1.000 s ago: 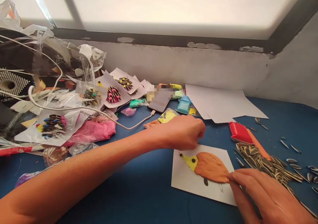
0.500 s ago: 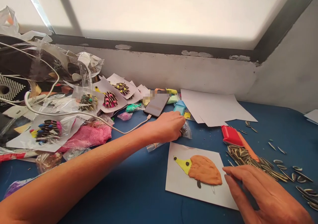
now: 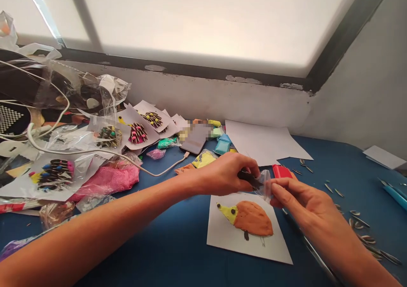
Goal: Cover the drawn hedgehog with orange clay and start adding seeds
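Note:
Above the top edge of a white card (image 3: 219,238), my left hand (image 3: 224,173) is closed round a small clear plastic bag (image 3: 264,184) with a black lump (image 3: 248,178), perhaps modelling clay, in it. The fingertips of my right hand (image 3: 307,202) pinch the bag's other end. On the card is a hedgehog figure with an orange clay body (image 3: 254,218), a yellow pointed face (image 3: 229,213), black eye and nose, and one black foot. Pencil lines mark a second foot. A red clay packet (image 3: 281,171) lies behind my right hand, which partly hides it.
Sunflower seeds (image 3: 369,239) lie scattered at the right, near a blue pen-like tool (image 3: 394,193). White sheets (image 3: 260,138), a phone (image 3: 194,137) on a white cable and several clay packets (image 3: 222,144) line the back. Finished seed hedgehogs (image 3: 138,133) and a pink cloth (image 3: 110,176) crowd the left.
My left hand has lifted the small bag off the table and brought it right. My right hand has moved from beside the card to the bag and grips its end. The view has turned slightly right.

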A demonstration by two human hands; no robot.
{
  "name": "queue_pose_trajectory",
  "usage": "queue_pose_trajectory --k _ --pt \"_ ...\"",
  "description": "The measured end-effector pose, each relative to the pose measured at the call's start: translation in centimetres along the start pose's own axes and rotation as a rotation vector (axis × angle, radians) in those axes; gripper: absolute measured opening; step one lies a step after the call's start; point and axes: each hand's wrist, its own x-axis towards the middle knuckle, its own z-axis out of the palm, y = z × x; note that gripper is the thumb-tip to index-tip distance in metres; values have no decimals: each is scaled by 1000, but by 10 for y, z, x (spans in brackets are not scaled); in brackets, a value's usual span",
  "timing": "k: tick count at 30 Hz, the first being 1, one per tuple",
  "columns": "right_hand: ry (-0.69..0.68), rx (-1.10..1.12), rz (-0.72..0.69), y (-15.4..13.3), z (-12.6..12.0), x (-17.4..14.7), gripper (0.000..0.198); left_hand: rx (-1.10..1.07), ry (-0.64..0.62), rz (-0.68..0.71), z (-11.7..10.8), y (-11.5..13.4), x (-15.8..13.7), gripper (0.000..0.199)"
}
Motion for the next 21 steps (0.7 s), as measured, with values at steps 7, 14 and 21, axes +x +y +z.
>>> queue_pose_trajectory --k 7,14,21 --pt "18 46 -17 1 4 -10 33 -73 -34 44 7 -3 2 16" --pt "143 58 13 12 3 -12 28 -382 -177 -53 6 2 2 25" --pt "220 106 -30 14 3 -17 24 -575 -146 -116 11 -9 5 17"
